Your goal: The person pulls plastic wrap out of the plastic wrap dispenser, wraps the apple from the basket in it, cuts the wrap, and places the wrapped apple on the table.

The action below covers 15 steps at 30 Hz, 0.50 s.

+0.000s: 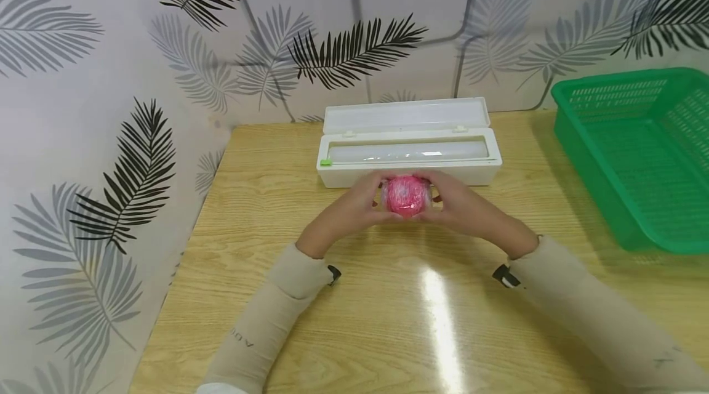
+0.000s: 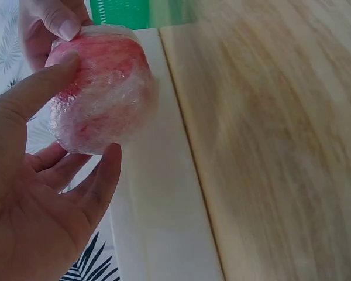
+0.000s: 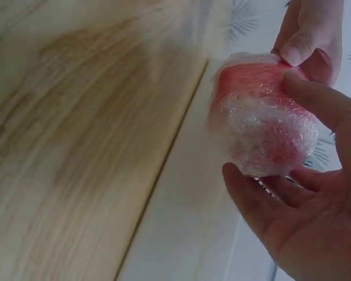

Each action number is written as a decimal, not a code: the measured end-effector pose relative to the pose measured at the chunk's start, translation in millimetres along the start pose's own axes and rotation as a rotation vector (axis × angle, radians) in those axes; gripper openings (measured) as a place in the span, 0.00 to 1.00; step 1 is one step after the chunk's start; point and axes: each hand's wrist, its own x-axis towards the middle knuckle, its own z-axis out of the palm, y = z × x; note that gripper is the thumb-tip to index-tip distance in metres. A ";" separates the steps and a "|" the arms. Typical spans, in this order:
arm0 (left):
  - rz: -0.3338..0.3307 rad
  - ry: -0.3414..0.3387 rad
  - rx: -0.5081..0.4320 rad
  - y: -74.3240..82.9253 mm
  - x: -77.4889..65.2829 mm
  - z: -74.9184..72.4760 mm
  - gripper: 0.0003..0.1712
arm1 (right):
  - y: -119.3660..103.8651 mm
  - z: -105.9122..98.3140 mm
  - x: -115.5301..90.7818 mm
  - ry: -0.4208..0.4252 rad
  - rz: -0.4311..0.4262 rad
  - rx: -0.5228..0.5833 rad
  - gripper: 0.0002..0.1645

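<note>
A round pinkish-red bundle (image 1: 407, 195) is wrapped in clear, crinkled cling film; what lies inside cannot be made out. My left hand (image 1: 360, 204) grips it from the left, and my right hand (image 1: 462, 204) from the right. In the left wrist view, the left hand (image 2: 41, 193) has its thumb on one side of the wrapped bundle (image 2: 102, 96) and fingers curved under the other. The right hand (image 3: 316, 222) holds it likewise in the right wrist view. Just behind the hands stands a white cling film dispenser (image 1: 335, 175), lid raised, with a film roll (image 1: 410, 152) inside.
A green plastic basket (image 1: 598, 191) stands at the right of the wooden table (image 1: 354, 320). A small green tab (image 1: 325, 162) sits at the dispenser's left end. Leaf-patterned cloth (image 1: 194, 55) hangs behind and along the left side.
</note>
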 end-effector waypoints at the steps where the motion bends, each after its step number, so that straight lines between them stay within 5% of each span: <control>1: 0.007 0.000 0.016 -1.3 0.7 1.5 0.43 | 1.6 1.1 0.8 0.000 -0.016 -0.006 0.42; 8: -0.032 -0.017 0.136 -10.9 3.0 10.1 0.44 | 10.5 6.4 3.3 0.005 -0.077 -0.016 0.42; 15: -0.074 -0.037 0.125 -16.2 5.0 14.3 0.41 | 16.8 9.0 2.5 -0.019 -0.041 -0.008 0.42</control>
